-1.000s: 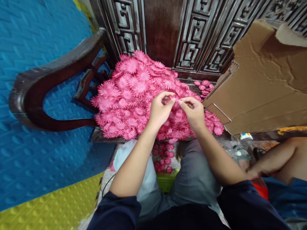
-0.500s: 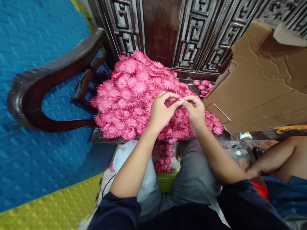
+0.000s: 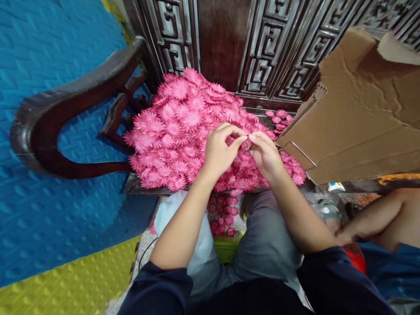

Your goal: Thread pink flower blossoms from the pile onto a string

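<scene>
Two hands meet at frame centre over pile of pink flowers on dark wood seat. Left hand and right hand pinch, fingertips touching, round one flower, mostly hidden between them. Cardboard upper right; another person's arm lower right. Risk: loose pinch drops flower into pile; elbow nudge spills edge blooms. Against earlier frame: hands slightly lower, fingertips closed together.

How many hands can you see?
3: the left hand and right hand meet fingertip to fingertip over the pink flowers; another person's hand rests low on the right. More may be hidden.
</scene>
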Available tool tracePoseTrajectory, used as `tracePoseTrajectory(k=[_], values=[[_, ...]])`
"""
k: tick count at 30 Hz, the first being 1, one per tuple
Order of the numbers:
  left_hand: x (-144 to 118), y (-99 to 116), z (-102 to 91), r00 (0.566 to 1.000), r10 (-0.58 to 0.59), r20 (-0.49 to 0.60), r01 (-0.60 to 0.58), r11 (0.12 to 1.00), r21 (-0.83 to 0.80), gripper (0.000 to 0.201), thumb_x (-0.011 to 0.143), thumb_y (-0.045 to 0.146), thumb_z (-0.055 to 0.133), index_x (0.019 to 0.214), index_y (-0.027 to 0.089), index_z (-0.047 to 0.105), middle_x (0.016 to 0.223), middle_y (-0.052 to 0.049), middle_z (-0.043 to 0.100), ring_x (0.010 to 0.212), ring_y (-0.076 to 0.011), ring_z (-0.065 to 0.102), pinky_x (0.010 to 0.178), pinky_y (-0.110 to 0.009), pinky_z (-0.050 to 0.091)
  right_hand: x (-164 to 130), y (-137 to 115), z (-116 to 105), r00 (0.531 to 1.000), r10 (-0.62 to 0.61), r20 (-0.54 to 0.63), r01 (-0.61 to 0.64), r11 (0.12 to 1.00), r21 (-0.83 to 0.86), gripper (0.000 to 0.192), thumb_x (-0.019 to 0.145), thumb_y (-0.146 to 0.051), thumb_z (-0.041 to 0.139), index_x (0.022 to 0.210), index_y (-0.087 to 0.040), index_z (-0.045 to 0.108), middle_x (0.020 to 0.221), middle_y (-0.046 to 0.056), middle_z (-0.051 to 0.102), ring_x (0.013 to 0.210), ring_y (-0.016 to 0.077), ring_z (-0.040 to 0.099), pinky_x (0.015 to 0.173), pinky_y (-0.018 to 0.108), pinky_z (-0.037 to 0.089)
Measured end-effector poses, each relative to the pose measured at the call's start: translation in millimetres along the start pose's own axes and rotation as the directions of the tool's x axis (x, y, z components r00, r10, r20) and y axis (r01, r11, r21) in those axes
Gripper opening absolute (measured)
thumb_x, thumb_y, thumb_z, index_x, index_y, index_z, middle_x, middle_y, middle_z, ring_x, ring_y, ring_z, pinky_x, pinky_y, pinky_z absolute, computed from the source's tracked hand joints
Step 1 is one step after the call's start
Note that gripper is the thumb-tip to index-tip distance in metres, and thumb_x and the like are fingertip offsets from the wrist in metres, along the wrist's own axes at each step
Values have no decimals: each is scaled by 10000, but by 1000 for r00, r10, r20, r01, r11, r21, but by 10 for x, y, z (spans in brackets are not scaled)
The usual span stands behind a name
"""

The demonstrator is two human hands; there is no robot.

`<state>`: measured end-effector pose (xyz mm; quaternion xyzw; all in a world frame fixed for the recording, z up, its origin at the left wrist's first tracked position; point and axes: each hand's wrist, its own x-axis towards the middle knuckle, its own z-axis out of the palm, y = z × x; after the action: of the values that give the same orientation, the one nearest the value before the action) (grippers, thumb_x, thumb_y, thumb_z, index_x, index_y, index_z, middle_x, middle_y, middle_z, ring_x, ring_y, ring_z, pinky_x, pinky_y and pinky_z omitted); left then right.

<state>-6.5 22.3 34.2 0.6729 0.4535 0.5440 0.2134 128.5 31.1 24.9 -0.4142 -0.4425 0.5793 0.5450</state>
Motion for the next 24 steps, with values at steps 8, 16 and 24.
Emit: tracePoseTrajectory(k=[8,16,24], values=[[67,-141,-85,862,-198,-466,201,979,-44,98,890,300,484,836,224,514,885,-18,603,847,-132,573,801,-261,461,163,115,-266,991,15,-137,-17,1000,-14,269,648,-435,642,696,-233,471,634,-27,507,577,112,482,591,289,458],[87,-378,-98,914,-192,-356,282,934,220,178,728,188,663,889,212,590,900,-48,614,935,-239,565,967,-459,378,168,220,-215,987,10,-157,-5,1000,29,289,627,-402,702,795,-228,545,687,-40,575,594,87,544,658,267,494],[14,-125,13,974,-102,-201,146,966,216,114,805,256,586,909,213,605,919,-37,623,921,-206,573,915,-385,406,107,133,-145,966,117,-229,-100,991,84,284,583,-342,733,793,-226,582,669,-52,630,585,78,595,588,217,467]])
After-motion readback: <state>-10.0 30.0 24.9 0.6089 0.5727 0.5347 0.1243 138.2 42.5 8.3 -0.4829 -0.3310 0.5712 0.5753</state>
